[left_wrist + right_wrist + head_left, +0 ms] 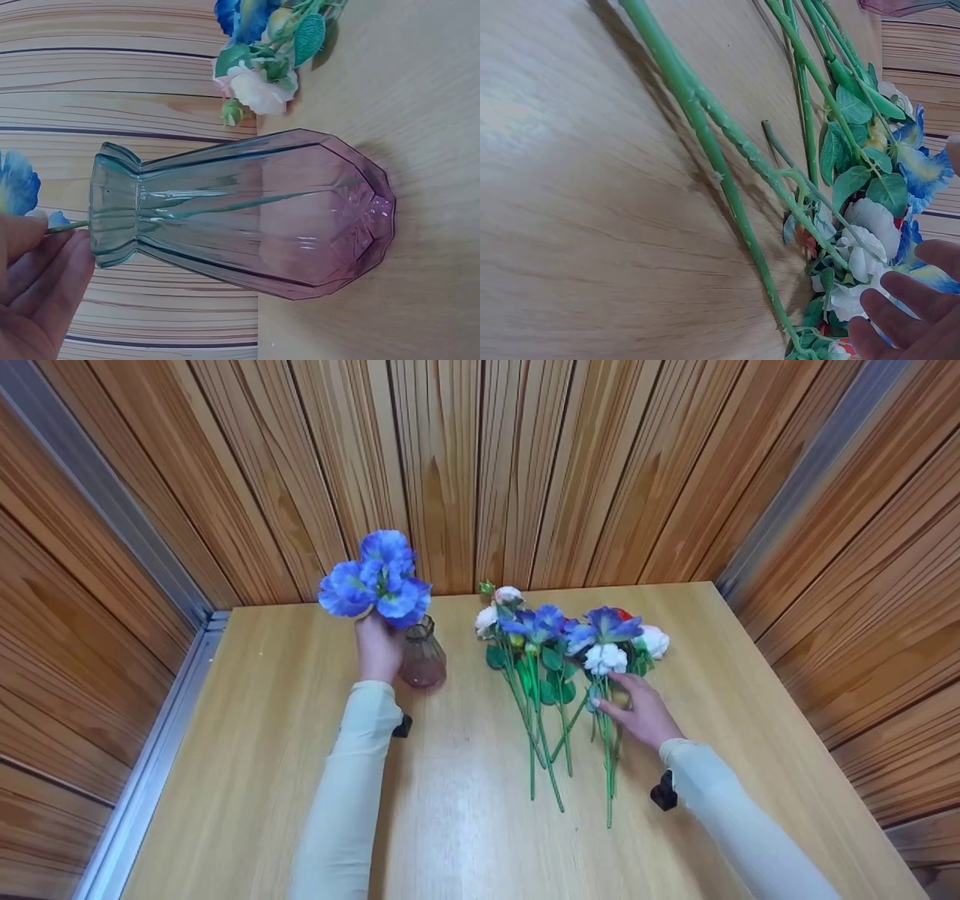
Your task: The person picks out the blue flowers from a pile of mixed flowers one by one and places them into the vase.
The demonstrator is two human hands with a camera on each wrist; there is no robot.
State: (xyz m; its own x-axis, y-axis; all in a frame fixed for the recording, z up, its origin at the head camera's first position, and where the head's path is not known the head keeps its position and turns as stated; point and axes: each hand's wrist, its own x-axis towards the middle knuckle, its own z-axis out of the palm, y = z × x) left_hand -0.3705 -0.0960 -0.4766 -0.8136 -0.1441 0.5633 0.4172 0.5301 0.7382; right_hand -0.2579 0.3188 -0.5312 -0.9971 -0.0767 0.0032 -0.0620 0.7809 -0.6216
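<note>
**Blue bloom in the left hand, its stem in the vase**

By the clock as the head view shows it, the vase stands upright on the table, with the left hand at its 9 o'clock. That hand pinches the stem between thumb and fingers right at the vase's mouth. The stem runs down inside the glass (greenish at the neck, pink at the base), and the bloom sits at the vase's 11 o'clock, above the hand.

At the vase's 3 o'clock lie the other flowers, heads towards 12, green stalks towards 6. Among them is a white flower; a blue one lies at its 12 o'clock, a pale pink one at its 2. Pale roses lie at the near-vase end, towards 9.

The right hand is at the white flower's 5 o'clock, its fingers apart and relaxed; whether the fingertips touch the flowers or stalks cannot be told. Both arms wear pale sleeves. Behind the table, at 12, rises a plank-patterned wall.
</note>
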